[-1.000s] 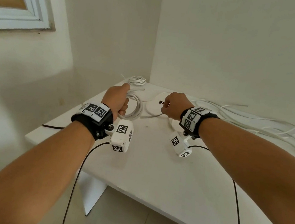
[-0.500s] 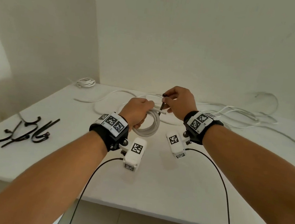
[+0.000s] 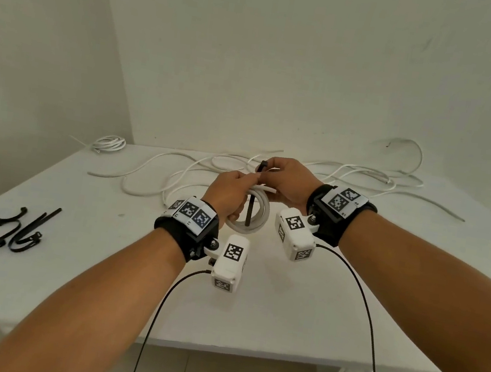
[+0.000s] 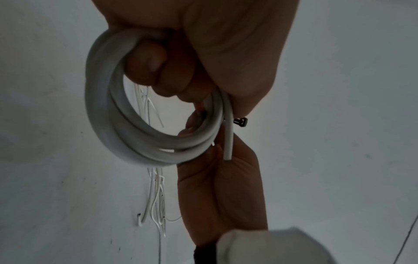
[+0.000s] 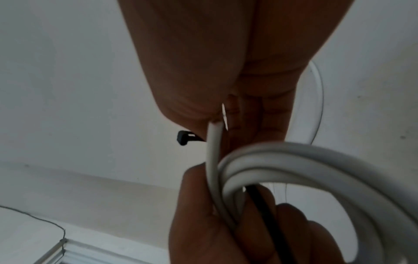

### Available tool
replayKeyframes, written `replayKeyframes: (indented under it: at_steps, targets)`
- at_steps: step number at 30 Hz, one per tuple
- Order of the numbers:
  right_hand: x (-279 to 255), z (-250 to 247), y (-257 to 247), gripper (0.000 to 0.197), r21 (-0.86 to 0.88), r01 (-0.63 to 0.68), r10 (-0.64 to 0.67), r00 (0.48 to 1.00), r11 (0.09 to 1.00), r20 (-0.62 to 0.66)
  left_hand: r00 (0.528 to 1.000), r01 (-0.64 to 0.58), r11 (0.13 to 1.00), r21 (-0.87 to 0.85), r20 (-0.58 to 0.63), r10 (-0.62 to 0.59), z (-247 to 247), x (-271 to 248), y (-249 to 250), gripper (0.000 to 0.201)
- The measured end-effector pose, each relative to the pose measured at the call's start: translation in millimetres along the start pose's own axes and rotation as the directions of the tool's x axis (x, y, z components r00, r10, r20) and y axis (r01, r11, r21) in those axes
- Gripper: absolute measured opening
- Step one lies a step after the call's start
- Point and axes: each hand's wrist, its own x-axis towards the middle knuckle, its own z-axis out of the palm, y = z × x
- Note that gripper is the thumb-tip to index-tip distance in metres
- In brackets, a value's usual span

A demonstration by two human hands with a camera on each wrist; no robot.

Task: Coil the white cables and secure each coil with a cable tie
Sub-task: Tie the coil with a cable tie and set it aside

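The white surface [image 3: 252, 306] fills the lower half of the head view. Loose white cables [image 3: 157, 173] sprawl across its far side, from centre to the right edge. A finished small coil [image 3: 108, 144] lies at the upper left of the surface, near the wall corner. A cluster of spare black ties [image 3: 7, 234] lies at the left edge, well apart from my hands. At frame centre, above the surface, my left hand [image 3: 230, 194] has its fingers curled round the white cable coil [image 3: 254, 215], gripping the bundle at its upper side; the coil hangs below the fist. My right hand [image 3: 289, 182] sits just beside it, fingers curled, pinching the black cable tie [image 3: 250, 208]. The tie's strap runs down across the coil's opening, and its head [image 3: 263, 165] protrudes above my fingers. In the left wrist view, the cable's cut end [image 4: 228, 142] sticks out of the coil beside the right palm. Whether the tie is threaded through its head cannot be determined.
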Motion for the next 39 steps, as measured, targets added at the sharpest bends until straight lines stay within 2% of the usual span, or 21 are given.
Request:
replayKeyframes:
  at_steps: [2, 7, 9, 11, 13, 15, 17, 19, 21, 24, 26, 29, 32, 35, 39]
  targets:
    - [-3, -3, -4, 0.010, 0.002, -0.027, 0.027, 1.000, 1.000, -0.009, 1.000, 0.007, 1.000, 0.017, -0.006, -0.007, 1, 0, -1, 0.035]
    - [-7, -8, -9, 0.016, -0.152, -0.041, 0.036, 0.999, 0.987, -0.032, 1.000, 0.009, 0.999, 0.049, -0.001, -0.009, 0, -1, -5, 0.032]
    - [-6, -5, -9, 0.015, -0.311, 0.017, -0.038, 0.998, 0.950, -0.060, 1.000, 0.003, 0.997, 0.076, -0.031, 0.000, -1, 0, -5, 0.031]
    - [-6, -3, -9, 0.017, -0.560, 0.152, -0.236, 0.968, 0.814, -0.081, 0.996, 0.004, 0.997, 0.082, -0.090, 0.004, -3, 1, -5, 0.031]
    - [-12, -1, -11, 0.020, -0.651, 0.301, -0.393, 0.919, 0.697, 0.004, 0.989, 0.001, 0.995, 0.102, -0.150, 0.015, -8, 5, -4, 0.027]
    - [-20, 3, -12, 0.019, -0.642, 0.405, -0.396, 0.903, 0.650, 0.168, 0.984, 0.003, 0.992, 0.128, -0.179, 0.020, -13, 10, -4, 0.027]
    - [-24, 7, -9, 0.016, -0.706, 0.462, -0.362, 0.882, 0.537, 0.301, 0.983, 0.016, 0.992, 0.122, -0.181, 0.006, -16, 14, -3, 0.029]
    - [-23, 11, -3, 0.015, -0.761, 0.515, -0.375, 0.846, 0.395, 0.379, 0.984, 0.035, 0.995, 0.089, -0.177, -0.018, -16, 16, -1, 0.032]
    - [-23, 16, 3, 0.014, -0.775, 0.538, -0.410, 0.822, 0.332, 0.395, 0.981, 0.055, 0.998, 0.034, -0.187, -0.048, -11, 13, 5, 0.031]
    - [-23, 18, 9, 0.007, -0.745, 0.591, -0.525, 0.760, 0.311, 0.384, 0.986, 0.055, 0.996, 0.064, -0.161, -0.044, -7, 9, 11, 0.025]
    - [-24, 18, 10, 0.004, -0.717, 0.613, -0.576, 0.733, 0.331, 0.360, 0.988, 0.060, 0.993, 0.099, -0.145, -0.046, -8, 8, 9, 0.019]
    - [-23, 13, 8, 0.007, -0.669, 0.592, -0.612, 0.749, 0.449, 0.252, 0.990, 0.040, 0.994, 0.101, -0.139, -0.026, -11, 7, 4, 0.016]
    - [-23, 11, 6, 0.008, -0.653, 0.560, -0.642, 0.753, 0.510, 0.144, 0.988, 0.007, 0.999, 0.053, -0.153, 0.001, -9, 6, 1, 0.017]
    - [-22, 11, 2, 0.007, -0.635, 0.517, -0.667, 0.745, 0.574, 0.003, 0.990, -0.059, 0.993, 0.101, -0.124, 0.071, -6, 6, 2, 0.025]
    - [-24, 10, -3, 0.006, -0.640, 0.436, -0.598, 0.800, 0.633, -0.047, 0.991, -0.094, 0.988, 0.122, -0.084, 0.104, -5, 6, 1, 0.027]
